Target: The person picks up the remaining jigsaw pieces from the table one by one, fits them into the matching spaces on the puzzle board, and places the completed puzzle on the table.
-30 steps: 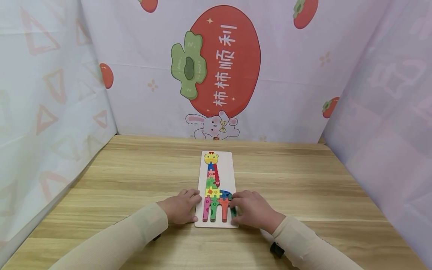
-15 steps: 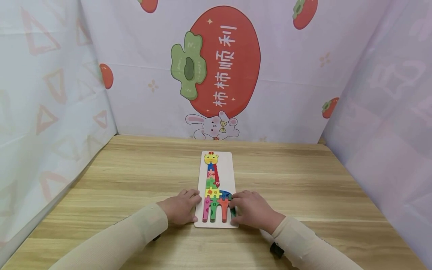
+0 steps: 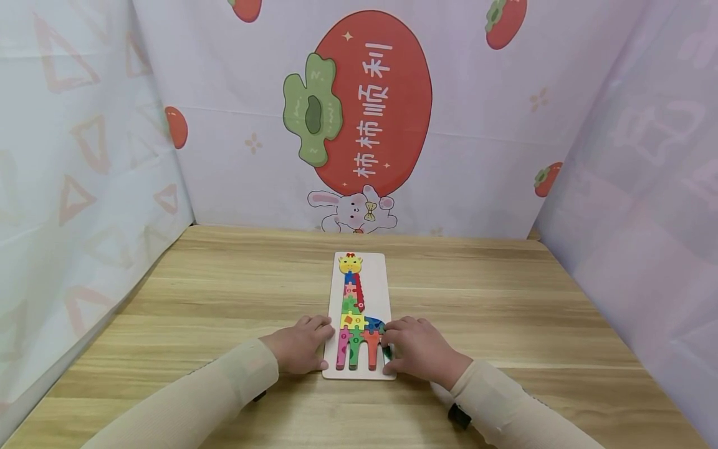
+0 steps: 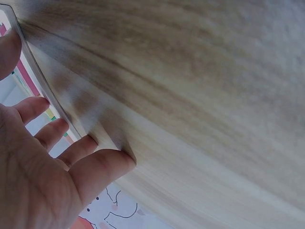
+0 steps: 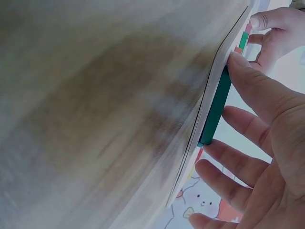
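Note:
A giraffe puzzle (image 3: 354, 321) of numbered, coloured wooden pieces lies on a pale board (image 3: 377, 274), its yellow head at the far end. My right hand (image 3: 419, 349) is over the board's lower right. Its thumb and fingers pinch the dark green leg piece (image 5: 217, 107) by its ends, as the right wrist view shows. In the head view, most of that piece is hidden behind the fingers. My left hand (image 3: 298, 345) rests at the board's left edge, its fingers loosely bent and the thumb near the lower corner.
The board lies on a wood-grain table (image 3: 241, 274). A white printed cloth (image 3: 471, 125) with a large red persimmon (image 3: 387, 93) and a rabbit (image 3: 359, 211) hangs at the back. Similar cloths hang on both sides.
The dark green leg piece has tilted slightly under my right hand, and more pale board shows around its lower end. My left hand stays where it was.

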{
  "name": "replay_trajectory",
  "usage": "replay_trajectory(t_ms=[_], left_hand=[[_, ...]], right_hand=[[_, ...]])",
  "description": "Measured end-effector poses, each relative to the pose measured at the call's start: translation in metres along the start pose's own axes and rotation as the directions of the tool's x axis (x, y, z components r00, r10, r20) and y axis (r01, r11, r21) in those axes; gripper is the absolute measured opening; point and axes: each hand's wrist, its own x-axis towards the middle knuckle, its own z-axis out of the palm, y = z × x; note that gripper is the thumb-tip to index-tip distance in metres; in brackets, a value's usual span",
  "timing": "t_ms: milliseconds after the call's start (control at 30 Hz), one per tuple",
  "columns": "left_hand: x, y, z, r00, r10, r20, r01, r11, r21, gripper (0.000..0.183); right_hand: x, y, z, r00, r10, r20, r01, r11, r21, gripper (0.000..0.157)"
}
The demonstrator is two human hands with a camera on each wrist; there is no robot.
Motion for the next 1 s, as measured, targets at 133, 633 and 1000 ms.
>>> replay_trajectory(t_ms=[133,633,1000], left_hand=[[0.0003,-0.0003,0.0003,1.0,-0.001,-0.001,0.001,1.0,0.003,0.064],[0.0,0.0002,-0.0008,1.0,-0.003,0.001,0.003,1.0,-0.007,0.064],[0.0032,-0.0015,0.0016,1.0,-0.004,0.005,0.004,1.0,-0.006,0.065]], right_hand=[[0.0003,0.0001,0.0009,1.0,-0.002,0.004,0.002,1.0,-0.01,0.041],[0.0011,0.0005,0.0005,1.0,0.01,0.017,-0.01,1.0,-0.022,0.043],[0.0024,-0.0003,-0.0001,0.999,0.019,0.033,-0.019,1.0,-0.01,0.043]])
